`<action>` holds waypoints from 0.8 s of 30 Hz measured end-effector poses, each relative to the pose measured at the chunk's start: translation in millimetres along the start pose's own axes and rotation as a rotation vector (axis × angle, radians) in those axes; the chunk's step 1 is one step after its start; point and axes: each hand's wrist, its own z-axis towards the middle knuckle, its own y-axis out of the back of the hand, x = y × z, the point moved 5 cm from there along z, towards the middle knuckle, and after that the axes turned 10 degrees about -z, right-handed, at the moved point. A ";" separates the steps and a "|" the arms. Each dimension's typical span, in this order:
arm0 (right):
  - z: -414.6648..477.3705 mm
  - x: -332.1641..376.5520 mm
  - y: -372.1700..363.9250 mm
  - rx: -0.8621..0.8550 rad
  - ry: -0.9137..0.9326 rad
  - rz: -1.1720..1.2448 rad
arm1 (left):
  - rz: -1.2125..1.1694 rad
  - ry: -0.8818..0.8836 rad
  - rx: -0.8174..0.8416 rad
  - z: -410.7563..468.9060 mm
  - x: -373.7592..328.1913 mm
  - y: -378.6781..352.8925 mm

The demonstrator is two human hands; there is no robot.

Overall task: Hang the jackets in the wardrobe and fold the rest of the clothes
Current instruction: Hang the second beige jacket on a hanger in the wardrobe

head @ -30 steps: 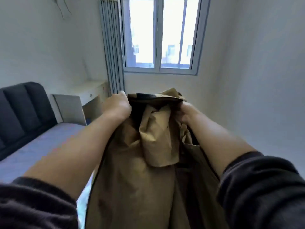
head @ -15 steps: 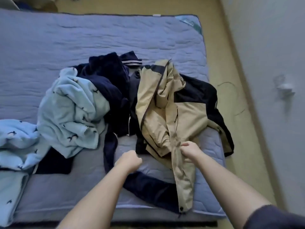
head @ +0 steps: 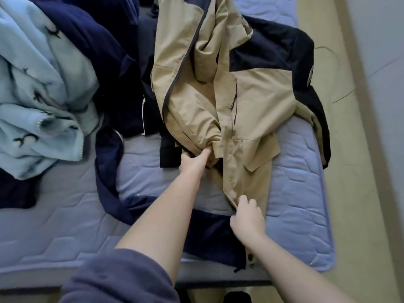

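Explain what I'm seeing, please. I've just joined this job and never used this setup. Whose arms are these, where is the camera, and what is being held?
There is no machine here. A person is working bare-handed, and the single camera sits on their head, looking down over a bed. The left hand grips a fold of a tan-and-black jacket. The right hand pinches the jacket's front edge, nearer the hem. The jacket lies on a blue quilted mattress. Beside it lie a navy garment and a light blue fleece with small dark prints.
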 end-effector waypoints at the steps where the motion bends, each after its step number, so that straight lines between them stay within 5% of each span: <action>1: 4.8 -3.4 0.2 -0.021 0.005 0.029 | -0.007 -0.013 -0.015 2.2 -4.1 -3.0; 5: 12.0 -20.6 10.2 0.013 0.065 0.174 | 0.103 -0.228 -0.189 -11.4 -26.3 14.1; 9: -3.6 -14.1 28.6 0.052 0.047 0.334 | 0.918 -0.781 -0.293 -61.4 -52.4 67.5; 12: -27.6 14.2 42.0 0.146 0.064 0.371 | 1.520 -1.048 -0.214 -98.9 -57.8 107.9; 15: -53.0 52.6 54.7 0.260 0.150 0.369 | 1.927 -0.990 -0.192 -123.1 -66.8 146.3; 18: -85.8 89.2 63.0 0.420 0.302 0.372 | 2.298 -0.289 -0.195 -129.1 -65.1 201.3; 19: -95.9 96.4 63.7 0.472 0.345 0.365 | 2.298 -0.187 -0.141 -133.8 -62.7 209.8; 24: -73.3 70.1 87.2 0.458 0.353 0.479 | 1.901 -0.523 0.081 -134.9 -38.3 153.3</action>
